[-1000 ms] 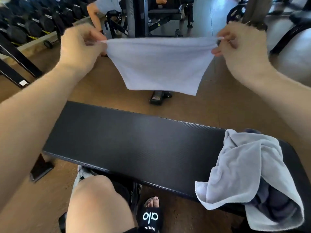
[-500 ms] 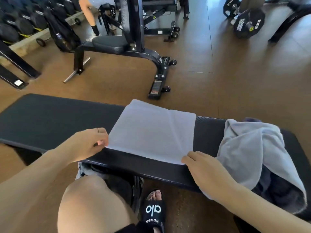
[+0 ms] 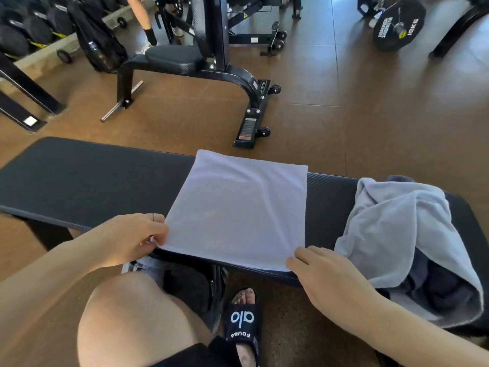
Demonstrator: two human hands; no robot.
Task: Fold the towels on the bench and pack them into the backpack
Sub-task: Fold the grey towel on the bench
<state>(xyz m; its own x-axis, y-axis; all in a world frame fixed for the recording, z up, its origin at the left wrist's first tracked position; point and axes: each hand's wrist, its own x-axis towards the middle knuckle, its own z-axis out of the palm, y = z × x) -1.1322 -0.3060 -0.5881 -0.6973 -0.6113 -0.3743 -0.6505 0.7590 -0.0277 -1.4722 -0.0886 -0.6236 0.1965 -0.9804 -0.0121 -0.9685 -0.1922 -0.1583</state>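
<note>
Across the middle of the frame runs the black padded table [image 3: 87,176], and on it, just right of centre, lies a white towel [image 3: 238,210] spread flat in a rough square, its near edge hanging slightly past the table's front edge. The left hand [image 3: 132,239] pinches the towel's near left corner, fingers curled, a thin ring showing on one finger. The right hand [image 3: 325,274] is at the near right corner; its fingers lie over the corner, but whether its grip pinches the cloth or only rests there cannot be told. At the right of the frame a crumpled light grey towel [image 3: 391,229] lies heaped on the table, draped over a darker grey towel [image 3: 439,290] that shows beneath its lower folds; the heap is just beside the flat towel without touching it. Under the table's front edge, at lower centre, a black bag [image 3: 190,284] sits on the floor, partly hidden by the person's bare knee [image 3: 127,319]. Beside it a foot wears a black slide sandal [image 3: 243,324] printed "alo" in white, with smaller white lettering too distorted to read. In the upper right a black weight plate [image 3: 399,25] reads "10KG". In the upper middle stands a black gym machine [image 3: 211,49]; a warning label on its base is too small to read. Dark dumbbells [image 3: 23,30] fill the upper left corner.
</note>
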